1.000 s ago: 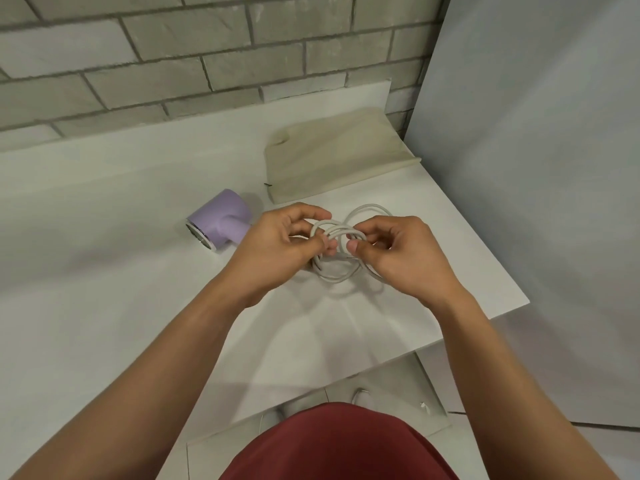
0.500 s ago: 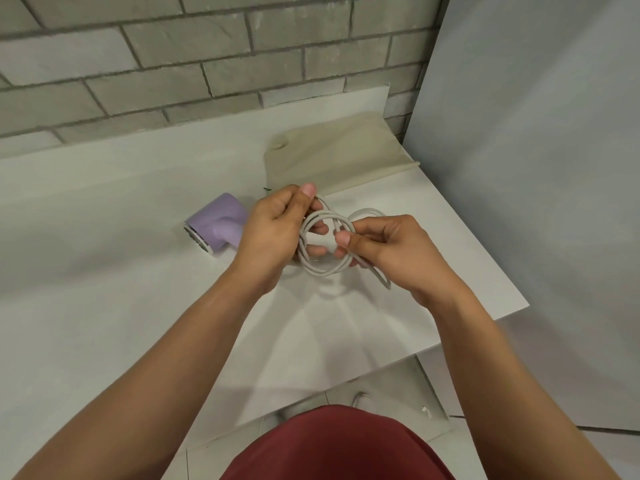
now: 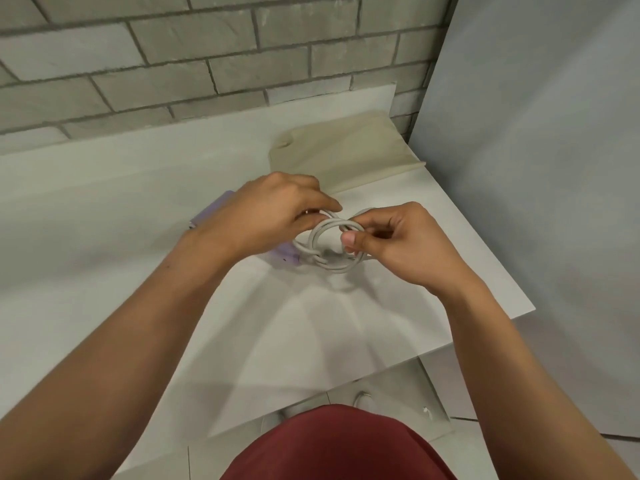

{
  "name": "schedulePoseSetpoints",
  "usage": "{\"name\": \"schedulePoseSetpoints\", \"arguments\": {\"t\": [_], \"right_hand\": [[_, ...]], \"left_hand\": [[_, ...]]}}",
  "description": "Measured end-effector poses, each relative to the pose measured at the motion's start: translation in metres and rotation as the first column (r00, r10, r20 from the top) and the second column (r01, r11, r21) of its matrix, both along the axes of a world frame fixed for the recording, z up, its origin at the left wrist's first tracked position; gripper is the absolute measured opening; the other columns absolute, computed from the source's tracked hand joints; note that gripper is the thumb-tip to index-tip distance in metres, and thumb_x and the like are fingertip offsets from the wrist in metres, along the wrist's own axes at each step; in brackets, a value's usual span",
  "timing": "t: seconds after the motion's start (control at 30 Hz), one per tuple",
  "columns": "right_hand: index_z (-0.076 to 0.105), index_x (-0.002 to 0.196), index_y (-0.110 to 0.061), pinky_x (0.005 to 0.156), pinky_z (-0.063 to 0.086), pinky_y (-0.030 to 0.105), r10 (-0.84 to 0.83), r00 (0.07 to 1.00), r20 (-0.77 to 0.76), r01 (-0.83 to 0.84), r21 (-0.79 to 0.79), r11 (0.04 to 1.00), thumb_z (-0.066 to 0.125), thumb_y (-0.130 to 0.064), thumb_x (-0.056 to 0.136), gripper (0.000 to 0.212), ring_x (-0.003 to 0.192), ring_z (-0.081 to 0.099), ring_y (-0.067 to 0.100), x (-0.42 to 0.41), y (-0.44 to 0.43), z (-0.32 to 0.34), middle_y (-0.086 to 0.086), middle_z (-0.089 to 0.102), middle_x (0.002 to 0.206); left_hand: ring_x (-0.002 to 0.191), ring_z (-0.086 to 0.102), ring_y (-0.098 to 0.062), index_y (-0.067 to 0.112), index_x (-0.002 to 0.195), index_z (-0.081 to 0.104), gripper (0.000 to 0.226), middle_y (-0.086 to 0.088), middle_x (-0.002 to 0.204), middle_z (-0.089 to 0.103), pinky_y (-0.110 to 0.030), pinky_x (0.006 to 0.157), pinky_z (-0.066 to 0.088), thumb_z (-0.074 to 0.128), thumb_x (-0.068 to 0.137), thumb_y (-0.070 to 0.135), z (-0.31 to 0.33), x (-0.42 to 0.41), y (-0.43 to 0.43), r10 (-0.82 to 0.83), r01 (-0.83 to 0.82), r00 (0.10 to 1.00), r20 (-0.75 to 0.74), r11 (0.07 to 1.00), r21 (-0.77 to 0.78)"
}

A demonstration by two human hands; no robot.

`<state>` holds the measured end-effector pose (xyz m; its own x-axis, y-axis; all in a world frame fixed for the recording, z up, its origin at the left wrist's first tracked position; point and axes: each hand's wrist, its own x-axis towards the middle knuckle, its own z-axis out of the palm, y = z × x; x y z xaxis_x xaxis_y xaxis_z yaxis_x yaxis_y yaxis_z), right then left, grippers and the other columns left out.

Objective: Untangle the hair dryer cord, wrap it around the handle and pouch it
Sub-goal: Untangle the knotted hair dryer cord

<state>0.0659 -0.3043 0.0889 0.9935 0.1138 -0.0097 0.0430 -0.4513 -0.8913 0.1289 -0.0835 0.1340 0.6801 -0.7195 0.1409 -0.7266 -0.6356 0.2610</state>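
A tangle of white cord (image 3: 323, 244) hangs in loops just above the white table (image 3: 104, 258), between both hands. My left hand (image 3: 273, 216) grips the loops from the left, fingers curled over them. My right hand (image 3: 394, 244) pinches the cord between thumb and fingers on the right. The lilac hair dryer (image 3: 287, 256) lies on the table under my left hand, mostly hidden; only bits of its body and handle show. A flat beige cloth pouch (image 3: 346, 154) lies behind the hands near the wall.
A grey brick wall (image 3: 207, 64) runs along the back of the table. A pale panel (image 3: 536, 168) stands at the right. The table's right corner and front edge (image 3: 519, 310) are close to my right wrist. Tiled floor shows below.
Both hands moved left with the cord, and my left hand now covers most of the hair dryer. The loops have turned and my left fingers have curled down over them.
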Motion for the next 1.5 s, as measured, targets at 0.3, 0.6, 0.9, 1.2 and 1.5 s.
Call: {"name": "schedulePoseSetpoints", "arguments": {"t": [0.3,0.6,0.9,1.2,1.5], "right_hand": [[0.083,0.095,-0.030,0.070,0.055,0.023,-0.015,1.000,0.013,0.013,0.155,0.988,0.083,-0.033,0.089,0.007,0.071,0.070,0.011,-0.001,-0.007,0.001,-0.003,0.081,0.086],[0.081,0.094,-0.037,0.080,0.059,0.048,-0.002,0.999,0.038,0.003,-0.006,1.000,0.075,-0.034,0.092,0.007,0.087,0.072,0.033,0.007,-0.007,0.003,-0.001,0.079,0.086],[0.083,0.097,-0.042,0.089,0.059,0.037,0.020,0.999,0.031,-0.023,0.086,0.996,0.077,-0.033,0.093,0.011,0.090,0.077,0.015,0.006,-0.001,0.003,-0.011,0.081,0.091],[0.083,0.101,-0.039,0.087,0.060,0.029,0.006,0.999,0.051,-0.014,0.151,0.988,0.079,-0.025,0.093,0.016,0.088,0.078,0.013,0.007,-0.002,0.004,-0.010,0.082,0.093],[0.084,0.098,-0.033,0.083,0.057,0.024,0.048,0.998,0.044,-0.050,0.036,0.998,0.077,-0.027,0.095,0.010,0.086,0.074,0.008,0.013,-0.002,0.008,-0.012,0.081,0.091]], "left_hand": [[0.080,0.071,-0.032,0.022,0.107,0.070,0.031,0.003,0.083,0.076,-0.046,0.069,0.056,0.051,0.105,0.046,-0.014,-0.006,0.010,0.440,-0.376,0.892,0.106,0.850,-0.370],[0.118,0.057,-0.028,0.025,0.141,0.058,0.041,0.000,0.134,0.061,-0.047,0.096,0.051,0.062,0.101,0.026,-0.009,-0.002,0.015,0.236,-0.217,0.967,0.096,0.961,-0.171],[0.089,0.068,-0.029,0.021,0.108,0.075,0.029,0.002,0.094,0.076,-0.039,0.086,0.044,0.052,0.107,0.038,0.002,0.000,0.007,0.048,-0.029,0.936,0.350,0.998,-0.059],[0.073,0.067,-0.021,0.020,0.108,0.067,0.024,0.008,0.080,0.073,-0.041,0.067,0.054,0.048,0.107,0.036,-0.006,0.005,0.020,0.508,-0.426,0.859,0.063,0.778,-0.462],[0.132,0.055,-0.030,0.022,0.146,0.058,0.049,-0.005,0.148,0.057,-0.046,0.109,0.042,0.068,0.099,0.030,0.003,0.010,0.015,-0.004,0.027,0.963,0.271,0.996,-0.080]]}}
